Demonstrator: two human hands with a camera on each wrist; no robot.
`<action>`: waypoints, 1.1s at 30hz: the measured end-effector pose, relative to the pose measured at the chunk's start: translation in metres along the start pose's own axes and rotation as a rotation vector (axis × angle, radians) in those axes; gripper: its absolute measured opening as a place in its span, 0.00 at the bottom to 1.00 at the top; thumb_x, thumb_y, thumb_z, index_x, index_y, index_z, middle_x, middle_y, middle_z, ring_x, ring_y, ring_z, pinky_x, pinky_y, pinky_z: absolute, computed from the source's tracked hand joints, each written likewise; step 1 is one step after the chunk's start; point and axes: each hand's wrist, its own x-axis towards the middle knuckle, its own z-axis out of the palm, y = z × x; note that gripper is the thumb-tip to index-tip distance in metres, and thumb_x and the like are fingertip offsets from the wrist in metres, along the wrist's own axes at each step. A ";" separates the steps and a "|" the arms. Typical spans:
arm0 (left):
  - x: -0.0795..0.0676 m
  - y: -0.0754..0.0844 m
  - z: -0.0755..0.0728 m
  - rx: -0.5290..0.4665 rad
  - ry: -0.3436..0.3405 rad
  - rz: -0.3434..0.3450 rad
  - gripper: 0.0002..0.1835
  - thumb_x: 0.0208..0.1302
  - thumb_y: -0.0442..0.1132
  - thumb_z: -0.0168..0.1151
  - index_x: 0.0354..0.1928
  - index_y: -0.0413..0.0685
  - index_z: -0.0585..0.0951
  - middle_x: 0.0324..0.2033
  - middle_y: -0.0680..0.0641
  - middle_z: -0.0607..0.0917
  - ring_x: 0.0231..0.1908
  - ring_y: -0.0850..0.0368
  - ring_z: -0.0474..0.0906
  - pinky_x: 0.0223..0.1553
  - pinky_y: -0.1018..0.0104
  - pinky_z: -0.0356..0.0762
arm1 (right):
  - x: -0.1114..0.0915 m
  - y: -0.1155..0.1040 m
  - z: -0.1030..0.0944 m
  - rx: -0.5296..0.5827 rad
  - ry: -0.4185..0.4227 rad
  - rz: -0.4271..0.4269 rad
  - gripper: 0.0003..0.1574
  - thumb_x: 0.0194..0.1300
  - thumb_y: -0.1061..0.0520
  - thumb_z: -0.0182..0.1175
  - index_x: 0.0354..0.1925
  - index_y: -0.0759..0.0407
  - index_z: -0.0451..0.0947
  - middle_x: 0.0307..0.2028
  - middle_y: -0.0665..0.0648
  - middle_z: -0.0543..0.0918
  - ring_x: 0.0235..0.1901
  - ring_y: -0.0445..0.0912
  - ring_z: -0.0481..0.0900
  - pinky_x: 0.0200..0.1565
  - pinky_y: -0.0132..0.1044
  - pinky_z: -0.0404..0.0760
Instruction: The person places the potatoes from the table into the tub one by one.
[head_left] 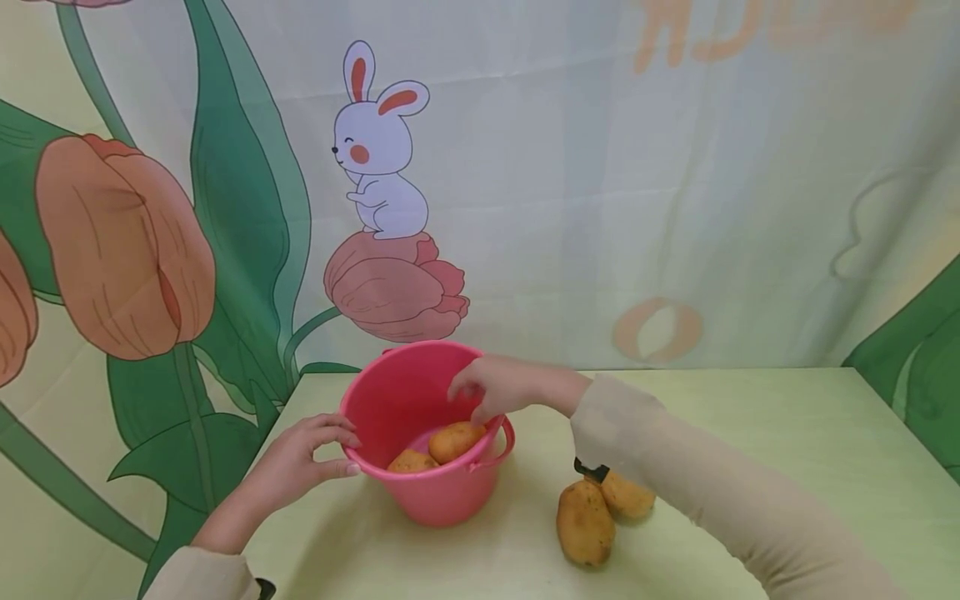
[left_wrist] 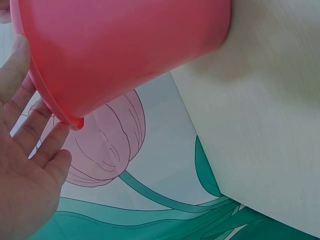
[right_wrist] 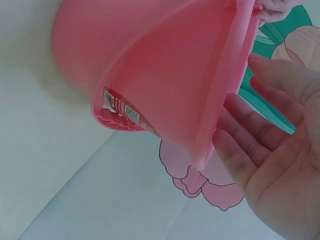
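A pink bucket point(head_left: 442, 500) stands tilted toward me on the table, with two potatoes point(head_left: 456, 442) visible inside. My left hand point(head_left: 303, 458) holds its left rim, thumb outside and fingers over the edge. Above the right side of the opening is my right hand point(head_left: 498, 387), fingers loosely bent and nothing between them. In the right wrist view the right hand point(right_wrist: 280, 145) has its palm bare, fingertips by the bucket's rim point(right_wrist: 202, 140). Two more potatoes point(head_left: 585, 523) lie on the table right of the bucket, one partly hidden by my right sleeve.
The pale table point(head_left: 750, 417) ends at a hanging cloth point(head_left: 540, 208) printed with a rabbit and tulips. A loop handle point(head_left: 508, 446) sticks out on the bucket's right side. A printed label point(right_wrist: 122, 107) shows through that loop in the right wrist view.
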 end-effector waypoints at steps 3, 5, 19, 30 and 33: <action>0.000 0.001 0.000 0.001 0.000 -0.001 0.16 0.44 0.50 0.67 0.36 0.53 0.81 0.47 0.44 0.76 0.51 0.46 0.67 0.35 0.63 0.80 | -0.003 0.001 -0.002 -0.007 0.014 -0.012 0.27 0.46 0.59 0.67 0.49 0.54 0.75 0.43 0.51 0.77 0.42 0.44 0.73 0.34 0.30 0.79; -0.001 0.001 0.000 0.001 0.000 -0.001 0.16 0.44 0.50 0.67 0.36 0.52 0.81 0.47 0.45 0.76 0.51 0.46 0.67 0.35 0.63 0.80 | -0.006 0.002 -0.003 -0.010 0.022 -0.022 0.27 0.47 0.59 0.66 0.48 0.55 0.75 0.43 0.52 0.77 0.42 0.44 0.73 0.35 0.31 0.79; 0.000 -0.001 0.000 0.020 0.013 0.033 0.15 0.44 0.49 0.68 0.36 0.53 0.81 0.47 0.45 0.76 0.50 0.46 0.68 0.35 0.63 0.79 | -0.032 0.013 -0.017 0.017 0.094 -0.113 0.25 0.50 0.60 0.64 0.49 0.58 0.74 0.42 0.53 0.78 0.41 0.48 0.75 0.34 0.29 0.78; 0.000 -0.002 0.002 0.016 0.011 0.028 0.15 0.44 0.49 0.67 0.36 0.53 0.81 0.47 0.45 0.76 0.51 0.46 0.68 0.35 0.64 0.79 | -0.043 0.035 -0.018 0.036 0.144 -0.135 0.21 0.52 0.59 0.62 0.47 0.57 0.76 0.41 0.56 0.80 0.39 0.44 0.74 0.38 0.30 0.77; 0.000 -0.002 0.002 0.016 0.012 0.031 0.15 0.44 0.49 0.67 0.36 0.53 0.81 0.47 0.45 0.76 0.51 0.46 0.68 0.35 0.64 0.79 | -0.048 0.041 -0.019 0.050 0.160 -0.127 0.20 0.53 0.59 0.61 0.47 0.57 0.76 0.42 0.55 0.79 0.40 0.44 0.74 0.39 0.32 0.77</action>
